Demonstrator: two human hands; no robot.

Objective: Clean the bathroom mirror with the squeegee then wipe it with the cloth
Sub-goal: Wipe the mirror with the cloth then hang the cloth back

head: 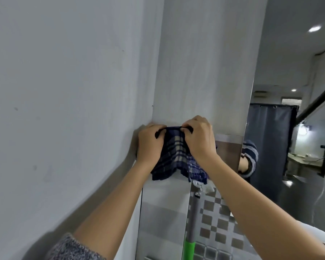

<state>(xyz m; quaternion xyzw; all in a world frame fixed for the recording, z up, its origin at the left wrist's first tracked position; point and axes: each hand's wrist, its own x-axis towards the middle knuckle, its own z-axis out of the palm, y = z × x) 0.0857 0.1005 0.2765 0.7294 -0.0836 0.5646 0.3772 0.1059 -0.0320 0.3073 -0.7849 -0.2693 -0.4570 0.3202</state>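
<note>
A dark blue plaid cloth hangs between both my hands, pressed against the mirror near its left edge. My left hand grips the cloth's upper left part. My right hand grips its upper right part, fingers curled over the top hem. The cloth's lower edge hangs loose. A grey pole with a green grip, probably the squeegee's handle, shows below the cloth; I cannot tell whether it is real or a reflection, and its head is hidden.
A plain grey wall fills the left. The mirror reflects my sleeve and arm, a dark curtain, ceiling lights and checkered tiles.
</note>
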